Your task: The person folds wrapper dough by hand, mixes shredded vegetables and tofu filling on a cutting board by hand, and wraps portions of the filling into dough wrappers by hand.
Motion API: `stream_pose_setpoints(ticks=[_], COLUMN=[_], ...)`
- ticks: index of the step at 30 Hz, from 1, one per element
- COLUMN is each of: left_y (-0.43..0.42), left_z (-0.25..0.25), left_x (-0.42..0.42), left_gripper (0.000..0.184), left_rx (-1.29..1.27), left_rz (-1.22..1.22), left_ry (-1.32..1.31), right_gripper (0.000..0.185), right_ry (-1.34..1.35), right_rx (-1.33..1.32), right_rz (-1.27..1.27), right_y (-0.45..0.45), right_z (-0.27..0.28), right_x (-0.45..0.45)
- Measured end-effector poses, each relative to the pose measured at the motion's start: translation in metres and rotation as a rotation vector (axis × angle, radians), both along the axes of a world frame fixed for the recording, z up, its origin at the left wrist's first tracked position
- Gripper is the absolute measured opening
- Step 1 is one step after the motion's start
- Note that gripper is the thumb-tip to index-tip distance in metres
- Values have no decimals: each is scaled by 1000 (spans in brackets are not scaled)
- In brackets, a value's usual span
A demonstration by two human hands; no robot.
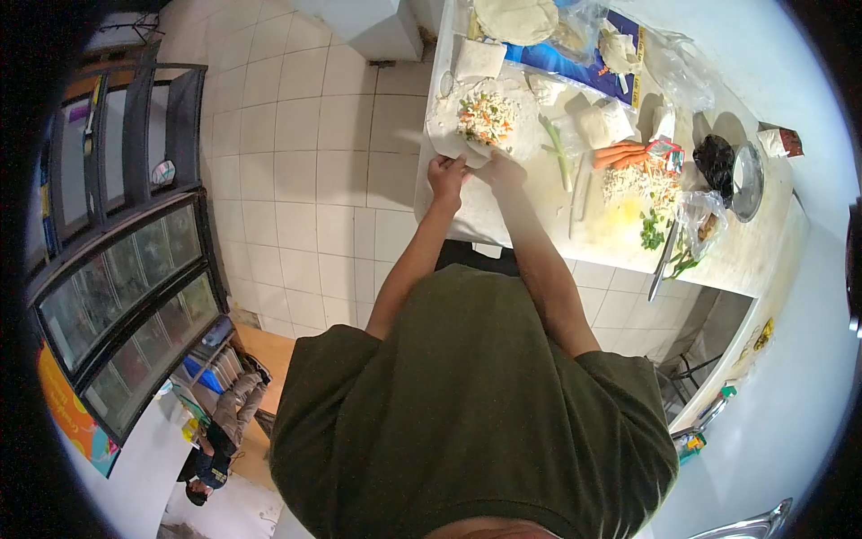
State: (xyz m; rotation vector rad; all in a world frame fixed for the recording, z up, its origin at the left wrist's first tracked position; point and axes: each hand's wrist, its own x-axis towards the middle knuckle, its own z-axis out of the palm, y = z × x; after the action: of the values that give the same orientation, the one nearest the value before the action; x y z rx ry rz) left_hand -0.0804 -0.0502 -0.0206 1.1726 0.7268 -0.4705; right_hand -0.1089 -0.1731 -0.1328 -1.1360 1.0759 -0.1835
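A thin pale dough sheet (444, 130) lies near the table's left edge, with a heap of chopped vegetable filling (486, 118) in white, orange and green on it. My left hand (446, 180) pinches the near edge of the sheet, fingers closed. Beside it, my right hand (505, 172) is closed on the same edge, a little to the right; its fingertips are partly hidden. Between the hands the edge looks slightly raised towards the filling.
Right of the sheet are a leek stalk (558, 154), carrots (620, 156), chopped vegetables (639, 185), a knife (663, 262) and a metal bowl (746, 183). Flatbreads (516, 20) and a folded dough block (479, 59) sit at the back. Another person (212, 454) is far off at lower left.
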Motion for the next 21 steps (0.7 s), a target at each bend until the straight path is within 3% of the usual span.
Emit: stream_pose_setpoints(ticks=[2, 8, 14, 21], left_y=[-1, 6, 13, 23], left_z=[12, 7, 14, 19], left_x=[-2, -14, -46, -81], left_gripper=[34, 23, 19, 24], left_rx=[23, 31, -26, -87], left_rz=[16, -24, -86, -154], left_ry=[-9, -55, -28, 35], right_gripper=[19, 19, 22, 28], right_ry=[48, 104, -123, -120], right_rx=[-151, -85, 69, -71], right_rz=[169, 295, 243, 381], right_y=[-5, -6, -6, -13], right_z=[15, 63, 38, 27], right_x=[-4, -19, -55, -109])
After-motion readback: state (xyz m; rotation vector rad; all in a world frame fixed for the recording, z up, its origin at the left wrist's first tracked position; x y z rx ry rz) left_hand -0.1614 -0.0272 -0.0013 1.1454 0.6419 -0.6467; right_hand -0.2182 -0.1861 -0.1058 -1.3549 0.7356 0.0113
